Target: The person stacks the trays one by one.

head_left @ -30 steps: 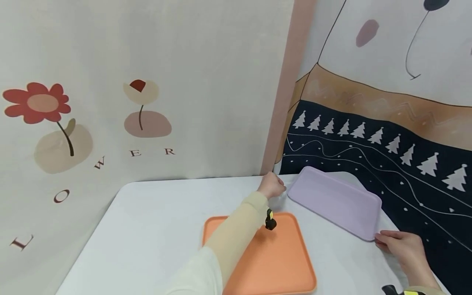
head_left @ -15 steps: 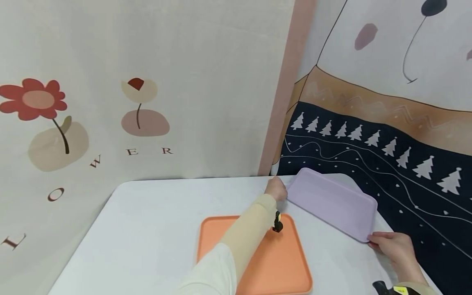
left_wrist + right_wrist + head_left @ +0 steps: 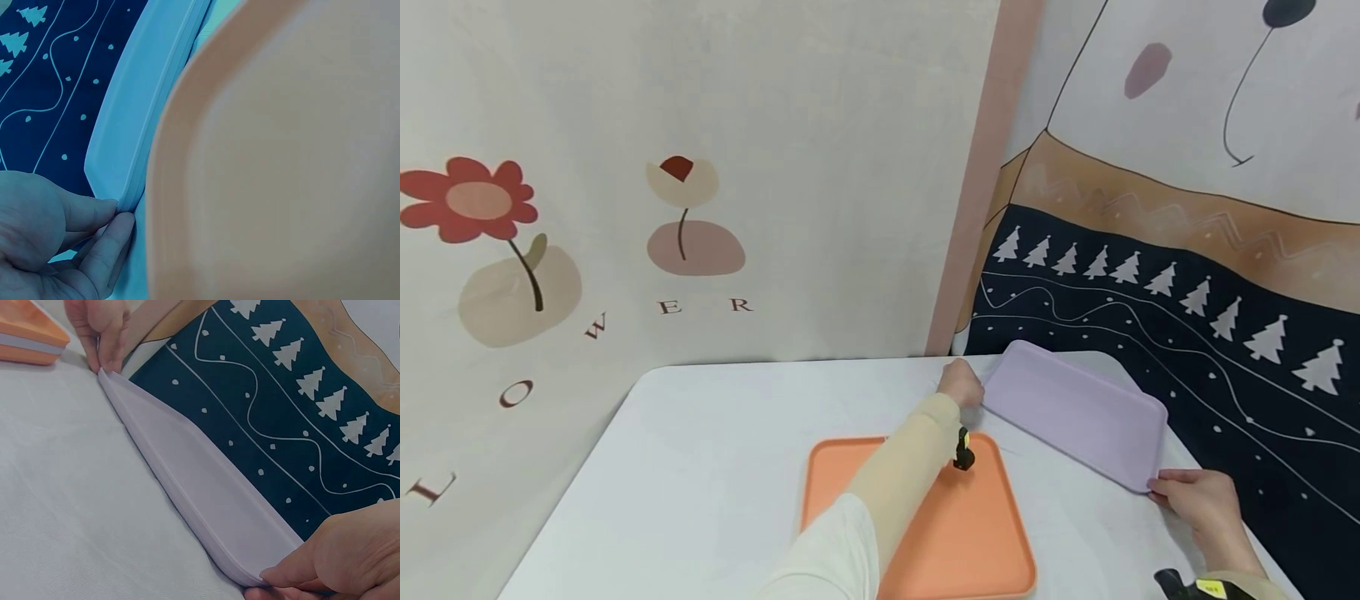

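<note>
A lavender rectangular tray (image 3: 1075, 412) lies at the right of the white table. Its two near corners are gripped, one by each hand. At the far-left corner, my left hand (image 3: 961, 383) pinches the rim between thumb and fingers, as the left wrist view shows with the tray edge (image 3: 134, 125) tinted bluish. My right hand (image 3: 1198, 504) pinches the other corner, thumb on top and fingers beneath in the right wrist view. Below my left forearm sits an orange tray (image 3: 958, 533), partly covered by the sleeve; it fills much of the left wrist view.
The white table (image 3: 685, 483) stretches left of the orange tray. Behind it hangs a pale curtain (image 3: 835, 208) with flower prints. A dark cloth (image 3: 1225, 400) with white trees borders the table's right edge. A black device (image 3: 964, 450) is strapped at my left wrist.
My left hand has shifted slightly right, closer against the lavender tray's corner. My right hand keeps its pinch. The orange tray has stayed in place; the head view has shifted a little.
</note>
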